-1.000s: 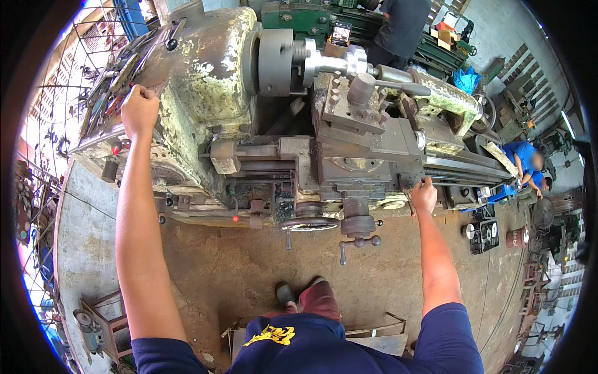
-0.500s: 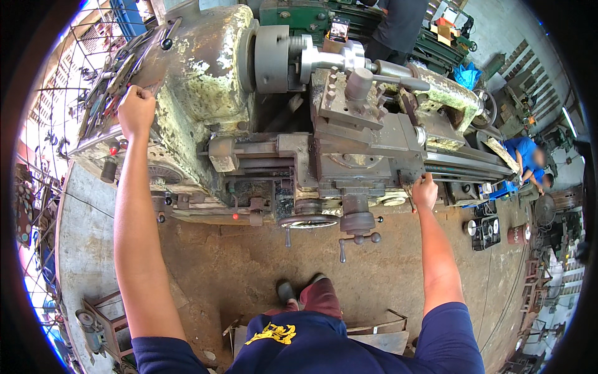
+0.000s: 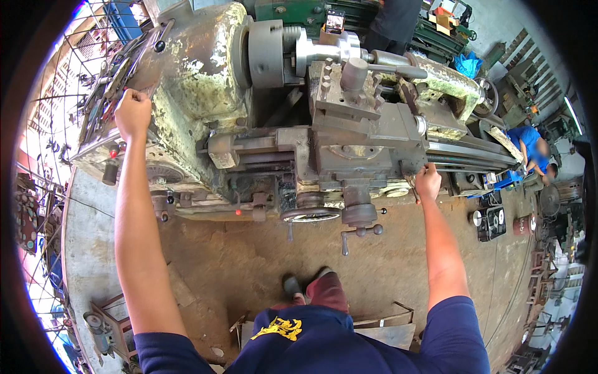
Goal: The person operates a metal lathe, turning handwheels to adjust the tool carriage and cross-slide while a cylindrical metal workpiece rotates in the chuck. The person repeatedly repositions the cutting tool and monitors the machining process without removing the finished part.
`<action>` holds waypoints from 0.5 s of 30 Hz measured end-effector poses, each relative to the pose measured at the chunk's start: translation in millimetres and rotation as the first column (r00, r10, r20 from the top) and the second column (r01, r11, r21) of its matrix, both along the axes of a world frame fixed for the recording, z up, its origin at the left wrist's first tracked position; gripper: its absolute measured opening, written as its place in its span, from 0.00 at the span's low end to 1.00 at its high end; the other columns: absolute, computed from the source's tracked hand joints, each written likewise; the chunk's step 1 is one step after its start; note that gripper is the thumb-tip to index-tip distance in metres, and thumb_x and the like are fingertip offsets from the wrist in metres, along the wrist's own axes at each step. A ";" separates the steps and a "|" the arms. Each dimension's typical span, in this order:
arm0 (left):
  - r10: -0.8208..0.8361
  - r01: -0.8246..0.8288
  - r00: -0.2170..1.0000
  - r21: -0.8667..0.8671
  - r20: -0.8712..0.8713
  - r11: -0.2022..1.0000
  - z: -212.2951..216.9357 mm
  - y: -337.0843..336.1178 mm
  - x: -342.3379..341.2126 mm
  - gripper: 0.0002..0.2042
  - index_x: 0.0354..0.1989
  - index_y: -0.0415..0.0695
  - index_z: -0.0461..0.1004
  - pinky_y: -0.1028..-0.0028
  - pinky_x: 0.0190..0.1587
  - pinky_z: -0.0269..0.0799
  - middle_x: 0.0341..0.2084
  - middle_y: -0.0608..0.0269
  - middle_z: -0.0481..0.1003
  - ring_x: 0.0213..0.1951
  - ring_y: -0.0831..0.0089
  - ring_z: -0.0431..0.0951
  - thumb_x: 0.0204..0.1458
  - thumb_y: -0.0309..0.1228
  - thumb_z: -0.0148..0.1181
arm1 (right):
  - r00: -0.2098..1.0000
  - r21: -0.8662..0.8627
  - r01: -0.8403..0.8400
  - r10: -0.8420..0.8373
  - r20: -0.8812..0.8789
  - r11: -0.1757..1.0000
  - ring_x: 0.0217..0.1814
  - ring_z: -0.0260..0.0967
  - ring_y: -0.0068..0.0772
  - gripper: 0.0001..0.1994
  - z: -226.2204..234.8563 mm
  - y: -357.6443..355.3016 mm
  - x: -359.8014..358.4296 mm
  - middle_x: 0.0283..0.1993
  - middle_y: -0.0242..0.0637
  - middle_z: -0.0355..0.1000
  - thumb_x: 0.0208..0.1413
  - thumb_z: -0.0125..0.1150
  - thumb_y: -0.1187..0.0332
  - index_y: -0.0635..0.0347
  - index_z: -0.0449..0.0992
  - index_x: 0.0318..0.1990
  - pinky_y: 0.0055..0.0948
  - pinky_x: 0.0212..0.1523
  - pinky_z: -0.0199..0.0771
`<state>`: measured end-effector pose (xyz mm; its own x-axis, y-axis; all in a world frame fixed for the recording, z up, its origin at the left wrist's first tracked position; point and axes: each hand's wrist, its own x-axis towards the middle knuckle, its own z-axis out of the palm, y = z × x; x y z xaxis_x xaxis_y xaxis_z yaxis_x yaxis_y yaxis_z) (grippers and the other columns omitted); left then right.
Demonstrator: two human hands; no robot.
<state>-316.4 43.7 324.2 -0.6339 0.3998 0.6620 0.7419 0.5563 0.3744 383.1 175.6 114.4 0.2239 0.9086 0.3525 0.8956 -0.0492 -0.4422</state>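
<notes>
A large worn metal lathe spans the view in front of me. My left hand (image 3: 133, 115) is closed at the headstock (image 3: 193, 68), beside a pile of hand tools (image 3: 103, 103); whatever its fingers grip is hidden. On the right, my right hand (image 3: 428, 182) is wrapped round a small lever (image 3: 418, 199) at the right end of the carriage. Between my hands, a shiny stepped metal workpiece (image 3: 327, 52) sits between the chuck (image 3: 265, 55) and the tailstock (image 3: 445, 81). The tool post (image 3: 352, 87) stands just in front of the workpiece.
A handwheel (image 3: 311, 215) and a ball-ended crank (image 3: 361, 231) project toward me. Behind the lathe, a person in dark clothes (image 3: 397, 25) stands by a green machine (image 3: 289, 10). People in blue (image 3: 526, 143) are at the far right, near a black tray (image 3: 491, 223) on the floor.
The whole view has shifted slightly. Both hands stay closed at the same places on the lathe. A person in blue at the far right leans a little differently.
</notes>
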 end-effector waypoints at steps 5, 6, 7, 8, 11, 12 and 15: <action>0.013 -0.013 1.000 -0.003 -0.001 1.000 0.4 0.1 2.2 0.10 0.32 0.48 0.78 0.58 0.39 0.73 0.30 0.51 0.80 0.35 0.47 0.79 0.50 0.38 0.53 | 0.999 0.019 -0.003 0.004 -0.050 1.000 0.36 0.74 0.62 0.08 -4.9 4.0 6.5 0.31 0.57 0.76 0.55 0.55 0.68 0.60 0.76 0.38 0.50 0.37 0.74; 0.014 -0.014 1.000 -0.007 0.002 1.000 0.7 0.1 2.6 0.10 0.32 0.48 0.78 0.58 0.39 0.73 0.30 0.51 0.80 0.35 0.47 0.79 0.50 0.38 0.53 | 0.999 0.013 0.001 0.000 -0.053 1.000 0.37 0.74 0.62 0.08 -5.5 4.4 7.1 0.31 0.57 0.76 0.55 0.55 0.68 0.61 0.76 0.38 0.50 0.37 0.74; 0.022 -0.022 1.000 -0.017 0.005 1.000 0.9 0.1 2.9 0.10 0.32 0.48 0.78 0.58 0.39 0.73 0.29 0.51 0.80 0.35 0.48 0.79 0.50 0.38 0.53 | 0.998 0.007 0.005 -0.004 -0.057 1.000 0.37 0.74 0.62 0.08 -5.9 4.8 7.6 0.31 0.57 0.76 0.55 0.55 0.68 0.61 0.76 0.39 0.50 0.37 0.74; 0.014 -0.014 1.000 -0.007 -0.002 1.000 1.3 0.1 3.1 0.10 0.33 0.48 0.78 0.58 0.39 0.73 0.29 0.51 0.80 0.35 0.48 0.79 0.50 0.37 0.53 | 0.998 0.000 0.008 -0.008 -0.061 1.000 0.37 0.74 0.62 0.08 -6.1 4.9 7.7 0.31 0.57 0.76 0.55 0.55 0.68 0.61 0.76 0.39 0.50 0.38 0.74; 0.008 -0.008 1.000 -0.004 -0.012 1.000 1.7 0.4 3.3 0.10 0.33 0.47 0.78 0.58 0.39 0.73 0.29 0.51 0.80 0.35 0.48 0.79 0.49 0.37 0.53 | 0.998 -0.005 0.017 -0.018 -0.059 1.000 0.38 0.74 0.62 0.09 -5.5 4.7 7.6 0.31 0.57 0.76 0.55 0.55 0.68 0.60 0.77 0.40 0.50 0.39 0.74; 0.007 -0.007 1.000 -0.006 -0.010 1.000 1.8 0.2 3.2 0.10 0.33 0.47 0.78 0.58 0.39 0.73 0.29 0.51 0.80 0.35 0.48 0.79 0.49 0.37 0.53 | 0.998 -0.015 0.017 -0.018 -0.061 1.000 0.38 0.74 0.62 0.09 -5.0 4.5 7.4 0.32 0.57 0.76 0.55 0.54 0.68 0.60 0.77 0.40 0.50 0.39 0.74; 0.008 -0.008 1.000 -0.006 -0.012 1.000 1.4 0.0 3.0 0.10 0.33 0.47 0.78 0.58 0.38 0.73 0.29 0.51 0.80 0.34 0.48 0.79 0.49 0.37 0.53 | 0.998 -0.036 0.019 -0.021 -0.060 0.999 0.39 0.74 0.62 0.09 -3.1 3.9 6.5 0.32 0.57 0.76 0.56 0.54 0.67 0.60 0.77 0.41 0.51 0.40 0.74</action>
<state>-313.4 43.7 325.6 -0.6293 0.3993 0.6668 0.7419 0.5643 0.3622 389.6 179.5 111.3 0.2621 0.9153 0.3058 0.8662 -0.0834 -0.4927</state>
